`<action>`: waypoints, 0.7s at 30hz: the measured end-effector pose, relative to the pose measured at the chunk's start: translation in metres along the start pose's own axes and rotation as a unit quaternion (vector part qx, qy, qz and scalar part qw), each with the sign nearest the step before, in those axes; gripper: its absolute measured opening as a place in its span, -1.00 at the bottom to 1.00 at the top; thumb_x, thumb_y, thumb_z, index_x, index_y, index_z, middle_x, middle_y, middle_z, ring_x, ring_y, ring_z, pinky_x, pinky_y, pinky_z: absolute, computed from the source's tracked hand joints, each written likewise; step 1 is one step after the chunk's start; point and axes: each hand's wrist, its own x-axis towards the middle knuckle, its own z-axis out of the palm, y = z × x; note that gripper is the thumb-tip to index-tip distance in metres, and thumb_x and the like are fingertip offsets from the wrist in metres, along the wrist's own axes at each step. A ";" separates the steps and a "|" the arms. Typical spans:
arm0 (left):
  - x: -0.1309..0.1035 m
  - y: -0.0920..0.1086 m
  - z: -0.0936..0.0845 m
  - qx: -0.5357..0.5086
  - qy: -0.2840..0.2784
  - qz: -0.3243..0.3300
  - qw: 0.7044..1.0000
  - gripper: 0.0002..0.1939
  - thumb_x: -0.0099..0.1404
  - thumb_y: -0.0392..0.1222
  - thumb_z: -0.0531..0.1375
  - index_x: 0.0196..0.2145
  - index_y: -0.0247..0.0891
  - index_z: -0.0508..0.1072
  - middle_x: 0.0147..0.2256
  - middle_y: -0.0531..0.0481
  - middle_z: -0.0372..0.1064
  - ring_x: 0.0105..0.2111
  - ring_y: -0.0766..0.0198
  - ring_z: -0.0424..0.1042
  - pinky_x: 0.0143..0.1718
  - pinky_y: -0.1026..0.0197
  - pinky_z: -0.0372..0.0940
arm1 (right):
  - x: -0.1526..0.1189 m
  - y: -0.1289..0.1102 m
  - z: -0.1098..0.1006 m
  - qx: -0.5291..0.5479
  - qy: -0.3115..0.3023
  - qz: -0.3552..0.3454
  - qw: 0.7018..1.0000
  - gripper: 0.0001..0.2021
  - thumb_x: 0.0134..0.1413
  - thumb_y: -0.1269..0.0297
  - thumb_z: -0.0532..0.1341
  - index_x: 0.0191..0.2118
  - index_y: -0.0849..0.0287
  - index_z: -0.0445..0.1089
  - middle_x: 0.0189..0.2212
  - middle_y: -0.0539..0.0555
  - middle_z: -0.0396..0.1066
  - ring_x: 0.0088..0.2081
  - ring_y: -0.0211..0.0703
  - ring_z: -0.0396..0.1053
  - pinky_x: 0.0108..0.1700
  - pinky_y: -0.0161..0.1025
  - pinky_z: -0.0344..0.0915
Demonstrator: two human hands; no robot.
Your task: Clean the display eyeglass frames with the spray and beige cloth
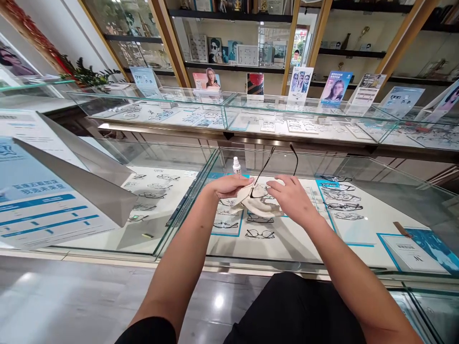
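Above the glass counter, a pair of dark-framed eyeglasses (pixel 264 165) is held with its two temples pointing up and away. A cream-coloured cloth (pixel 263 208) is bunched about the lenses and hangs below them. My left hand (pixel 229 185) is closed on the cloth at the left lens, thumb on top. At the right side of the frame, my right hand (pixel 293 198) has its fingers bent round the eyeglasses; its exact contact is partly hidden. Just beyond my left hand stands a small white bottle (pixel 236 166) with a white cap.
Inside the glass display case (pixel 229 260) under my hands lie several spectacle frames (pixel 260 233). Large folded cards (pixel 53 200) stand at the left. A second glass case (pixel 225 117) with upright advertising cards (pixel 300 86) runs across behind, before tall shelves (pixel 233 16).
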 end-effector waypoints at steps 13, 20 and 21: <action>-0.018 0.010 -0.002 0.169 0.016 -0.038 0.985 -0.49 -0.06 0.10 0.55 -0.71 -0.24 0.37 -0.73 0.06 0.13 -0.75 0.37 0.07 -0.74 0.22 -0.04 | 0.002 -0.023 -0.001 -0.028 -0.024 -0.077 0.996 -0.75 0.25 0.61 0.16 -0.19 0.15 0.51 0.16 0.16 0.49 0.26 0.18 0.26 0.10 0.06 0.19; -0.008 0.003 0.005 0.222 -0.080 -0.021 0.972 -0.68 -0.06 -0.05 0.53 -0.61 -0.22 0.49 -0.62 0.05 0.35 -0.62 0.29 0.25 -0.59 0.24 0.13 | 0.002 -0.019 0.006 -0.028 -0.013 -0.046 0.998 -0.74 0.27 0.59 0.14 -0.14 0.15 0.52 0.17 0.17 0.48 0.28 0.17 0.23 0.18 0.07 0.14; -0.006 0.001 0.006 0.223 -0.050 0.001 0.973 -0.65 -0.09 -0.07 0.54 -0.64 -0.22 0.46 -0.63 0.06 0.32 -0.62 0.30 0.23 -0.59 0.24 0.11 | 0.001 -0.017 0.007 -0.029 0.000 -0.038 0.999 -0.73 0.29 0.58 0.13 -0.11 0.14 0.52 0.21 0.16 0.45 0.29 0.16 0.22 0.21 0.08 0.12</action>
